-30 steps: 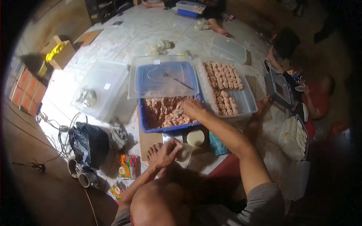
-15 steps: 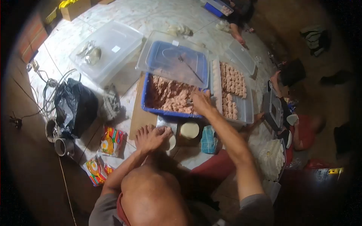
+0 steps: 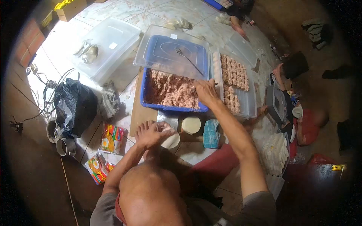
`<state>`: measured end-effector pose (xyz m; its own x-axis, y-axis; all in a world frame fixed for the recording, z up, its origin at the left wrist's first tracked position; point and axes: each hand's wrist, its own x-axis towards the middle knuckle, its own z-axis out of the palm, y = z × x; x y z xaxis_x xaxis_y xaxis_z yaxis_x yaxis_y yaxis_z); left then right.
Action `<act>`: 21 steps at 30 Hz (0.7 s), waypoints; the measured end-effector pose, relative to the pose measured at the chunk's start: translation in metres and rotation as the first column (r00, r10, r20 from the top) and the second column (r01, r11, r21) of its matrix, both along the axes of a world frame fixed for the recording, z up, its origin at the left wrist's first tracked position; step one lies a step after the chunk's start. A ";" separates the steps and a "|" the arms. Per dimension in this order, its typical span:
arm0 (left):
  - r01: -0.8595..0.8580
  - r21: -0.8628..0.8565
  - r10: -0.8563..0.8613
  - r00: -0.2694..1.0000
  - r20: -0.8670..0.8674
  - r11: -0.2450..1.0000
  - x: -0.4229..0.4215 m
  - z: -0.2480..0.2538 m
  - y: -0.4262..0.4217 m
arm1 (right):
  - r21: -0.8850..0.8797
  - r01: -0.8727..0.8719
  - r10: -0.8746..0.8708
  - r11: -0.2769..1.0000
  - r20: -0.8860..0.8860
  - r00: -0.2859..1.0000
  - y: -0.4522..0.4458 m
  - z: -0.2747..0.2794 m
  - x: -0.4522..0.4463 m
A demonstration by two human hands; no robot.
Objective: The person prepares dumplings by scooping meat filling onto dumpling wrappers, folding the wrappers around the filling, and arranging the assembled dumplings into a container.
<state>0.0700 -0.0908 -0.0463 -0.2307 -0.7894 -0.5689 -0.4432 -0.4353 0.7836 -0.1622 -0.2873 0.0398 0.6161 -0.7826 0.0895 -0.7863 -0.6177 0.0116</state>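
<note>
My right hand [image 3: 207, 92] is closed around a utensil whose handle end shows; its tip is hidden in the pinkish minced filling [image 3: 171, 88] at the right side of the blue tub [image 3: 175, 109]. Near my foot, my left hand [image 3: 150, 136] holds a thin round white wrapper [image 3: 171, 139]. A stack of round wrappers [image 3: 191, 125] sits between that hand and a folded blue cloth [image 3: 211, 134]. Over the tub's far part lies a clear lid [image 3: 151, 47] with a fork [image 3: 188, 59] on it. Rows of shaped pieces [image 3: 234, 73] fill much of the clear tray [image 3: 247, 101] on the right.
Left are a clear container [image 3: 107, 49] with metal ware on it, a black plastic bag [image 3: 75, 105], a mug [image 3: 65, 147] and colourful packets [image 3: 112, 138]. Another person [image 3: 311, 124] sits at the right beside containers. Part of a further person shows at the top.
The camera view has swung, shifting the scene. My right hand has stayed at the tub's right side, its utensil now deeper in the filling. The wrapper in my left hand shows more fully.
</note>
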 end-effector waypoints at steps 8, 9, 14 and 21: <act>-0.261 0.125 0.282 0.748 -0.601 0.957 -0.005 -0.026 -0.011 | 0.401 0.099 -0.042 0.911 -0.148 0.988 -0.003 -0.003 0.014; -0.236 0.286 0.369 0.508 -0.778 0.929 -0.002 -0.002 -0.014 | 0.429 0.071 -0.106 0.901 0.060 0.993 0.005 0.012 0.007; -0.070 0.521 0.522 0.008 -0.853 0.851 -0.007 0.053 -0.035 | 0.366 -0.041 -0.203 0.930 0.602 0.773 0.058 0.055 -0.006; -0.253 0.399 0.357 -0.195 -0.913 0.881 -0.025 0.101 -0.063 | 0.166 0.058 -0.166 0.984 0.772 0.614 0.141 0.010 0.030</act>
